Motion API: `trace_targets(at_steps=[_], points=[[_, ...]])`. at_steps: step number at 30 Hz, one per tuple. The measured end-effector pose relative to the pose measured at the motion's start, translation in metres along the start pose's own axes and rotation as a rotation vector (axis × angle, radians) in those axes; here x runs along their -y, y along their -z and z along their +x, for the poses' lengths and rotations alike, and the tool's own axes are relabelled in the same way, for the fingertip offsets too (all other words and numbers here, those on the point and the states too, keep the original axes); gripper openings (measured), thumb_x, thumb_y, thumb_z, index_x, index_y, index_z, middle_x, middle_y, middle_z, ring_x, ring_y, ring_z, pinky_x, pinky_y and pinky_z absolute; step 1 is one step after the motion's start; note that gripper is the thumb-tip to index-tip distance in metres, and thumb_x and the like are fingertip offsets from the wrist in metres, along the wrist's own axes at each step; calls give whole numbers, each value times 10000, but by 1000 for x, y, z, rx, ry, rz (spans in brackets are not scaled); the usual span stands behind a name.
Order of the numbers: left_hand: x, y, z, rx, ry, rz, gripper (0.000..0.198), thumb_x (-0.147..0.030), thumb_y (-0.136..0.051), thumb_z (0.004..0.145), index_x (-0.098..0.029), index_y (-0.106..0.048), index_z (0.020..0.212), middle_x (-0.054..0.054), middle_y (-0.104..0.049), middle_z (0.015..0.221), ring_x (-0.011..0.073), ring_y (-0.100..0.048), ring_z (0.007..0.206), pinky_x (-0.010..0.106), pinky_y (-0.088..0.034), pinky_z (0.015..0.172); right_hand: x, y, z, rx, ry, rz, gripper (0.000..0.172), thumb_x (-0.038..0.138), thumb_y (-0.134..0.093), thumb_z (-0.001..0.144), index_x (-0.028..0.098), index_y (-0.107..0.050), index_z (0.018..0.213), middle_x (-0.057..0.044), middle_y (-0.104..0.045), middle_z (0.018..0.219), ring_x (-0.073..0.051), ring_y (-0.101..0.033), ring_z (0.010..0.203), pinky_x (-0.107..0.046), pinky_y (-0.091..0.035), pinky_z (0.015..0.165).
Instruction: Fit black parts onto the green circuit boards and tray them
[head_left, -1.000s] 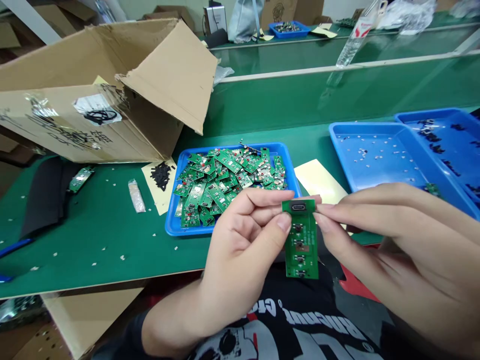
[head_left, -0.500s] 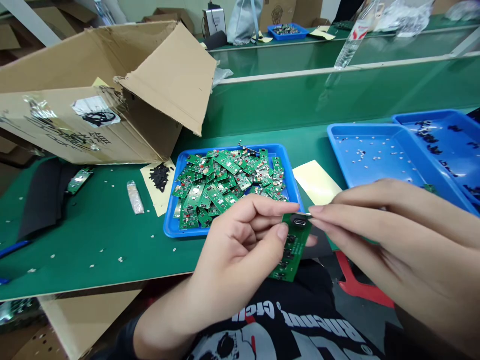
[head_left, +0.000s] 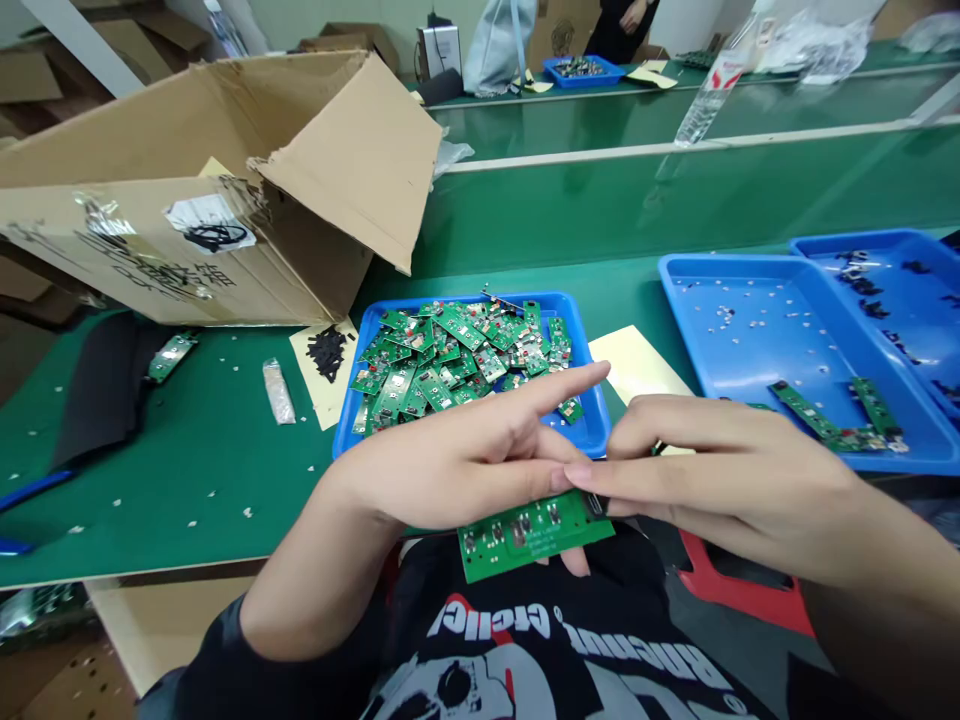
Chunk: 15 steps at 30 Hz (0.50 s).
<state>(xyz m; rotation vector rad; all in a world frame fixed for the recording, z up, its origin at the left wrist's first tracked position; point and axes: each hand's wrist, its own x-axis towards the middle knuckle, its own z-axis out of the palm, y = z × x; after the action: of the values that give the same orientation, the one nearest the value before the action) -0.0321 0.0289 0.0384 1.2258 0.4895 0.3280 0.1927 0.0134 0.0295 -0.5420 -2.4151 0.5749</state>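
Observation:
A narrow green circuit board lies nearly flat between both hands, just off the table's front edge and above my lap. My left hand holds it from above, thumb under it, index finger stretched out over it. My right hand pinches the board's right end, where a small connector sits. Just behind the hands stands a blue tray heaped with several more green boards.
An open cardboard box lies on its side at the left. To the right are two more blue trays, the nearer holding a few boards. Yellow paper, black bits on paper and a small bag lie on the green mat.
The board has swung from upright to nearly flat and come lower toward my lap. My left index finger has stretched out. My right hand has slid left onto the board's end.

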Motion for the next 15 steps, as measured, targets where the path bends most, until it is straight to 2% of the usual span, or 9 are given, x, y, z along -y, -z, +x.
trace_targets(at_steps=[4,7,9,10,12,14,15], points=[[6,3,5,-121,37,-170,643,-278,-574,911,-327,-305,1493,8,-745,834,175,-725,601,241,-530,506,-6,-10,0,-112,35,-43,155,81,-554,912,128,-663,1011,-29,-595,826,-72,-551,722,-188,-490,622],[9,9,8,-213,88,-197,607,-438,-533,927,-280,-340,1479,68,-756,938,164,-692,544,238,-498,452,-10,-13,0,-130,45,-24,139,91,-542,923,122,-661,986,-33,-609,822,-70,-570,725,-182,-508,629],[12,14,8,-309,65,-175,584,-562,-431,936,-238,-436,1422,119,-737,1043,184,-701,628,257,-520,476,-11,-15,0,-169,18,-24,123,101,-555,918,133,-654,983,-33,-618,825,-76,-589,729,-189,-523,639],[15,15,7,-401,14,-134,591,-602,-388,933,-218,-502,1367,130,-723,1077,194,-705,698,264,-537,506,-11,-16,-1,-200,-8,-40,113,106,-564,914,139,-651,978,-35,-623,830,-81,-600,736,-194,-530,645],[22,12,2,-671,-161,32,555,-611,-408,924,-197,-609,1236,115,-707,1057,183,-682,795,255,-557,587,-11,-19,-2,-272,-70,-91,95,114,-581,904,155,-649,957,-38,-635,836,-94,-620,743,-207,-540,652],[30,-1,-4,-952,-373,270,404,-512,-563,897,-214,-648,1154,52,-690,901,135,-638,743,213,-541,614,-8,-22,-2,-342,-117,-141,85,117,-600,890,159,-652,943,-41,-641,830,-104,-633,732,-218,-542,642],[35,-9,-6,-1007,-450,377,353,-438,-652,862,-226,-652,1143,17,-671,805,115,-613,680,199,-530,602,-6,-24,-2,-368,-128,-157,88,111,-609,881,156,-656,940,-40,-641,823,-107,-635,719,-221,-541,631]])
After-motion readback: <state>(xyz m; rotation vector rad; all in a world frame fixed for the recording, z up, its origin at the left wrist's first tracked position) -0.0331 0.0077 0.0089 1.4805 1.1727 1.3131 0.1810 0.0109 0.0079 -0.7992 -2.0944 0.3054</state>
